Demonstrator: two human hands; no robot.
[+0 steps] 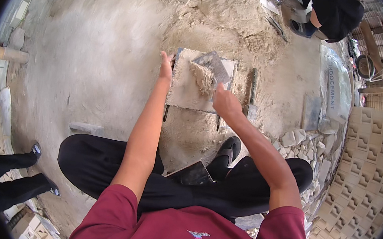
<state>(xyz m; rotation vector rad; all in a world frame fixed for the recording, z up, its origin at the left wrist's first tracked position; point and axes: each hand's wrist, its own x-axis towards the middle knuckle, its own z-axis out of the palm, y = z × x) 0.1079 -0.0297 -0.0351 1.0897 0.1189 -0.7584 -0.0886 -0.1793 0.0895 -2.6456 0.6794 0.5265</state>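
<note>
One square mould [191, 108] with a dusty rim, filled with pale sandy mix [183, 86], lies on the floor [94, 67] before the person. The right hand [227, 104] is closed around a grey trowel [214, 65], whose blade is over the mix beside a crumbly heap [201, 77]. The left hand [165, 68] is at the mould's left edge; whether its fingers grip, I cannot tell. Leftward the floor stretches widely; a dark bar [253, 85] lies near the right edge.
</note>
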